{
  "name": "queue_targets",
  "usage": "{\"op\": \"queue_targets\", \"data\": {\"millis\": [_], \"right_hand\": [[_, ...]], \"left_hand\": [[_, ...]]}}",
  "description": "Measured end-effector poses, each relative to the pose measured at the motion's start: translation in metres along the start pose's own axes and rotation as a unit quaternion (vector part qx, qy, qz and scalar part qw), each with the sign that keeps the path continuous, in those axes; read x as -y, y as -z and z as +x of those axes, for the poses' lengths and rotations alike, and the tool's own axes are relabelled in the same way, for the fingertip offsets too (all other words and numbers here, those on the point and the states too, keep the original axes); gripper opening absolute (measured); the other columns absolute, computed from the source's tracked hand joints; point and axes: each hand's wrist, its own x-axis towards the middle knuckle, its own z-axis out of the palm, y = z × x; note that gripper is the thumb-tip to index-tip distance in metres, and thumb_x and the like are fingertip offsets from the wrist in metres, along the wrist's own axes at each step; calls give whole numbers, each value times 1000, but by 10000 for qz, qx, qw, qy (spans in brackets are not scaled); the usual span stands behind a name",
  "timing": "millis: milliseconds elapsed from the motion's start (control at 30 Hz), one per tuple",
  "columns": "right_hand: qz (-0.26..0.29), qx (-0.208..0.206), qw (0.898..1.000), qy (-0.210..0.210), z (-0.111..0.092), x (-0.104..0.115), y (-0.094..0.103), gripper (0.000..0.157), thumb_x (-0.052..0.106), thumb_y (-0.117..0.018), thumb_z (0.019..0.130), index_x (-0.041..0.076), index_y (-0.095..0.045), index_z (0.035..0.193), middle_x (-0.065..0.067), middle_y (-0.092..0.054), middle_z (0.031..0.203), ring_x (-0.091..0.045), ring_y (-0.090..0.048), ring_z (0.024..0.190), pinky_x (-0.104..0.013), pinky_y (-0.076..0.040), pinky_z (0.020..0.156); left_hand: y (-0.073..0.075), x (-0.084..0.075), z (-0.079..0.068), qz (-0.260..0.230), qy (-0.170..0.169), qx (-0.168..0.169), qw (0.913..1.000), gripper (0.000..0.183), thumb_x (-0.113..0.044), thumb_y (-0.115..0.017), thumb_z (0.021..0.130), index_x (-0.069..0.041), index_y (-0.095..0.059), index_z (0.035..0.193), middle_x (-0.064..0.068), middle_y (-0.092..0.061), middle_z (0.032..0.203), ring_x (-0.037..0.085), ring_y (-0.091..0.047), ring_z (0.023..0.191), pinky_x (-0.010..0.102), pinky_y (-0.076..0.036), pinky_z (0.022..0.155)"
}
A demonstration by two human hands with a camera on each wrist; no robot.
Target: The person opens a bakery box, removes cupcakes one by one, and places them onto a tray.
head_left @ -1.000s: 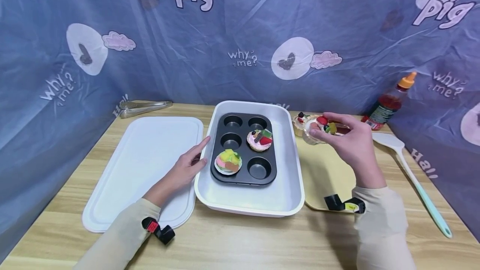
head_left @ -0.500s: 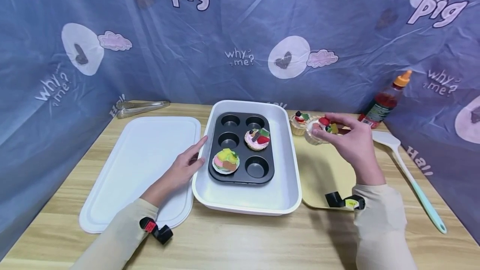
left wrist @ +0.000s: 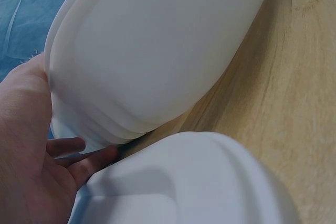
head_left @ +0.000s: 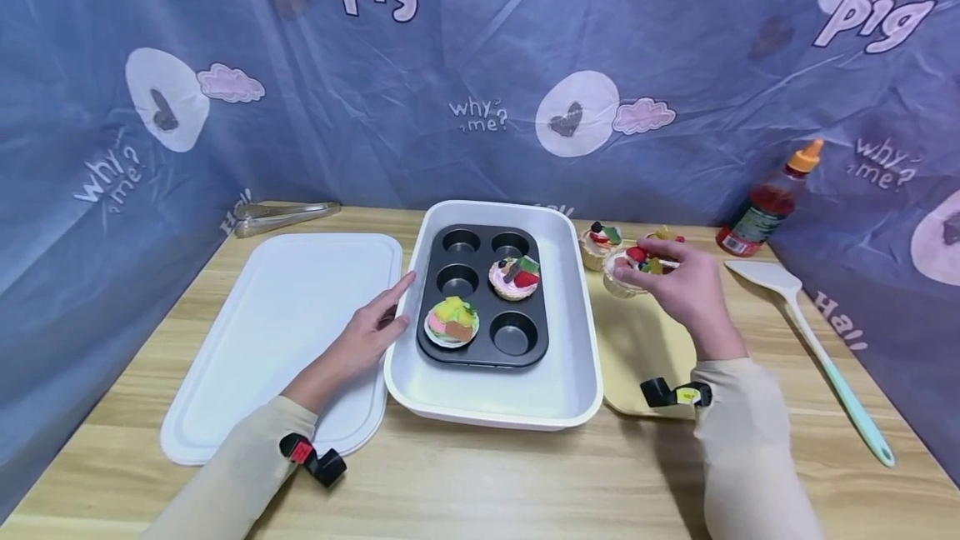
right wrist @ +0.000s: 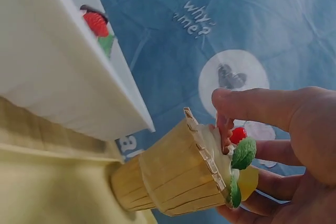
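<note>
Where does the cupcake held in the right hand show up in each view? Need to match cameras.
Right wrist: cupcake below centre, its topping facing the fingers at the right.
Head: right of centre, held in the right hand, just right of the white tray.
Left wrist: not in it.
Shared landmark: the blue cloth, across the back in head, top-left corner in left wrist, behind the cupcake in right wrist.

Makeshift kitchen corner, by the look — printed blue cloth (head_left: pixel 480 48) is walling a wood-grain table (head_left: pixel 480 482) on three sides; muffin tin (head_left: pixel 484 354) is sitting in white pan (head_left: pixel 495 398), tongs (head_left: pixel 311 212) and spatula (head_left: pixel 831 367) are lying out, sauce bottle (head_left: pixel 765 208) is standing — wider room hidden.
</note>
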Motion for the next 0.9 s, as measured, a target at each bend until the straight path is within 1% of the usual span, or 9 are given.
{"op": "queue_targets", "data": {"millis": [67,133,300,467,700,800,900], "right_hand": [[-31,73,10000,-45,2,-2,-2,61,32,-88,78,0,-69,126,-22,-66,128,-33,-59,112,-14,-41,72],[-10,122,9999,-77,4,-3,-5,61,31,-88,78,0,-68,126,-22,-66,129,-31,-59,110,-15,-41,72],[41,161,9998,-104,7,-8,-10,62,29,-88,77,-1,-67,128,-22,-66,129,-29,-58,109,-15,-42,72],[-50,228,9997,-53,9,-11,-15,65,32,-89,76,-1,-67,128,-24,-65,129,-32,-58,111,-24,-44,78],[-65,410,9991,-68,9,-15,-21,58,33,-88,77,1,-70,122,-22,-68,123,-36,-61,114,-27,-46,81],[-131,453,9989,-27,9,-17,-23,57,33,-87,77,1,-70,121,-22,-68,124,-38,-61,116,-33,-47,86],[-203,514,9985,-13,9,-19,-23,58,33,-87,78,1,-70,122,-23,-66,129,-39,-59,120,-41,-48,91]], "left_hand": [[0,0,0,22,20,-31,10000,62,-13,-51,104,-19,-29,161,17,-34,163,39,-48,139,54,-41,113],[0,0,0,49,39,-48,10000,62,-13,-51,104,-19,-29,161,17,-34,162,39,-48,139,54,-41,113],[-1,1,-1,37,51,-60,10000,62,-13,-52,104,-20,-28,161,18,-34,162,40,-49,138,54,-41,112],[0,2,-1,69,49,-104,9999,63,-12,-52,103,-20,-29,161,18,-35,161,40,-51,137,54,-43,111],[1,0,-1,112,75,-83,9999,63,-11,-51,103,-19,-28,161,19,-34,162,40,-50,137,55,-42,112],[0,0,-1,95,16,-86,9999,63,-11,-52,103,-18,-29,161,19,-35,161,40,-51,136,54,-43,111],[-1,0,0,82,-67,-106,9999,63,-10,-52,102,-17,-30,160,20,-36,161,40,-53,135,54,-44,110]]}}
